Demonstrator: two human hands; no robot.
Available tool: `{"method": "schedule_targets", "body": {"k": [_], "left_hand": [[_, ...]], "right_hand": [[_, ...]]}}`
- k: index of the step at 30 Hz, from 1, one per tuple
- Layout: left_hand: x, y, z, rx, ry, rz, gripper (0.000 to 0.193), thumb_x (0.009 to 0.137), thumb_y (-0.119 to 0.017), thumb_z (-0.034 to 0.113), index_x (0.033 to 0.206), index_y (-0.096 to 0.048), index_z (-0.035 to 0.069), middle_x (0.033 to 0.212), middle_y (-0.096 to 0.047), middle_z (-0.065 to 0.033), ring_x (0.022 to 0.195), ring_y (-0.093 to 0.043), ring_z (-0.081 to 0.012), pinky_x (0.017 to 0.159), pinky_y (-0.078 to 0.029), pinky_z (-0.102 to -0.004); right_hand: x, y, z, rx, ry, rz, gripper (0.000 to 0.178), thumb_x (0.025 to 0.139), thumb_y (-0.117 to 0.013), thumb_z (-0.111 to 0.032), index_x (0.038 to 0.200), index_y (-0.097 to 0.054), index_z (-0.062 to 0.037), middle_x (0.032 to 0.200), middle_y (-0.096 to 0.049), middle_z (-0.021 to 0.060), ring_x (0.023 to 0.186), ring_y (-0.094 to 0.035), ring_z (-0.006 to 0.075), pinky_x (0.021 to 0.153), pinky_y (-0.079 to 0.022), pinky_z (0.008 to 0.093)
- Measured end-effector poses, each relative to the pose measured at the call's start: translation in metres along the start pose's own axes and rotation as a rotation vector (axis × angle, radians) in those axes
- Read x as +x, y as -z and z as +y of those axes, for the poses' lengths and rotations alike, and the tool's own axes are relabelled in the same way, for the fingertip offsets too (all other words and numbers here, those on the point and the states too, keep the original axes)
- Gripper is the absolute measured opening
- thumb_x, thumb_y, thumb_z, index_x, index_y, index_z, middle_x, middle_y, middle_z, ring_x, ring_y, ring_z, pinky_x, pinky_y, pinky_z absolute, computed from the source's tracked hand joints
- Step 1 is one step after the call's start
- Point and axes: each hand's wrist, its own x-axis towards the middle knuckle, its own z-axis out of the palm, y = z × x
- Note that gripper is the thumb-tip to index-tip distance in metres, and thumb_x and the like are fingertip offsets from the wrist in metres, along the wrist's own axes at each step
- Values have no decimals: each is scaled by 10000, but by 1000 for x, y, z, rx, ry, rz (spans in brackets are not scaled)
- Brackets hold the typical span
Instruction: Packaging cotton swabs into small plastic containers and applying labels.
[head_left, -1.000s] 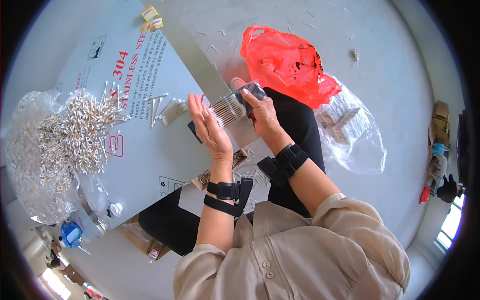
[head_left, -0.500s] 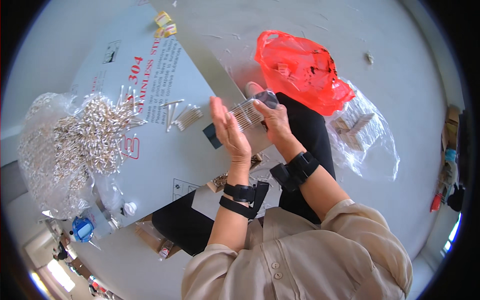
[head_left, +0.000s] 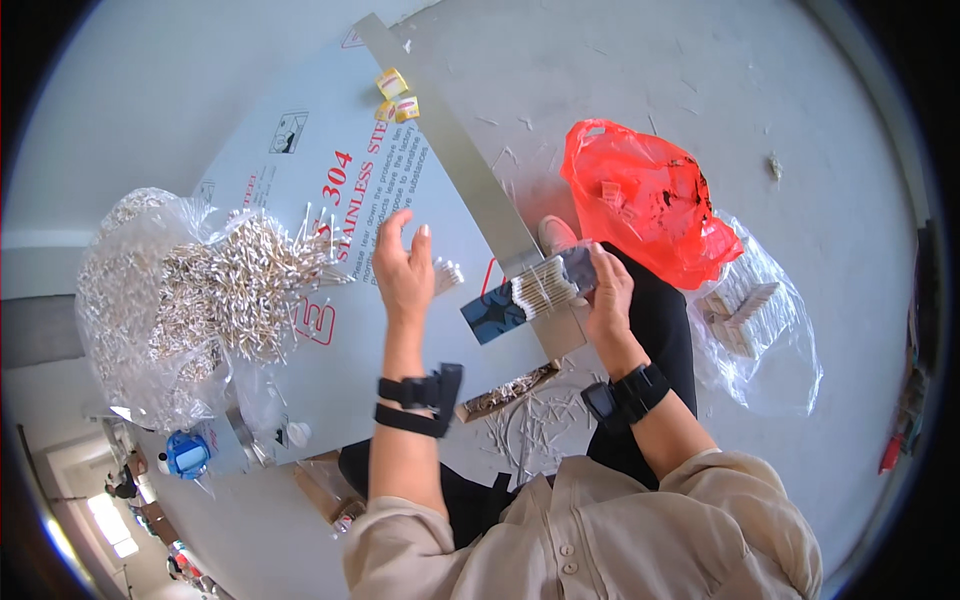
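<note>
My right hand (head_left: 609, 292) grips one end of a dark blue packaging card (head_left: 490, 312). A flat row of cotton swabs (head_left: 546, 286) lies across the card's middle. To the left, my left hand (head_left: 404, 278) hovers over the sheet-covered table, its thumb and fingers apart with nothing visible between them. Beside it lies a small group of loose cotton swabs (head_left: 448, 275), partly hidden by the hand. A big heap of cotton swabs (head_left: 245, 285) spills out of a clear plastic bag (head_left: 110, 310) on the left of the table.
Small yellow packets (head_left: 392, 84) sit at the table's far end. On the floor to the right are a red plastic bag (head_left: 640, 190) and a clear bag holding white packs (head_left: 738, 318). An open box of swabs (head_left: 510, 390) stands near my lap; a blue container (head_left: 187, 455) is at lower left.
My left hand has come off the row of swabs and moved left, uncovering the card's near end. The right hand keeps its hold. The whole view has shifted too.
</note>
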Motion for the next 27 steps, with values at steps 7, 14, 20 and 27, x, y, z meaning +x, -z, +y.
{"method": "schedule_targets", "body": {"k": [7,14,20,27], "left_hand": [[151,-21,-71,93,122,-255,386,781,-671,180,1099,-583,-22,1082,-617,-216,1004,-592,-350,899,-458,-398],[272,-66,-128,216,-19,141,522,740,-686,357,1053,-621,-55,1024,-641,-223,982,-610,-346,865,-475,-415],[274,-68,-123,218,619,-282,717,635,-775,507,1079,-610,-32,1119,-624,-188,1047,-592,-307,893,-468,-399],[229,-60,-93,190,504,-345,350,627,-837,289,771,-648,32,966,-655,-116,792,-638,-251,717,-512,-363]], "right_hand": [[-14,-3,-42,-116,247,-19,265,864,-624,-89,1098,-598,34,937,-596,3,839,-519,80,771,-404,207],[-15,-25,-59,-82,204,-137,141,852,-613,-28,985,-636,11,907,-633,-1,784,-524,43,709,-395,180],[-2,-23,-61,-69,164,-154,161,836,-614,-36,987,-633,16,913,-641,33,740,-515,66,700,-401,205],[-3,-30,-57,-52,132,-186,161,824,-630,-22,982,-634,11,914,-645,32,754,-527,65,705,-402,205]]}}
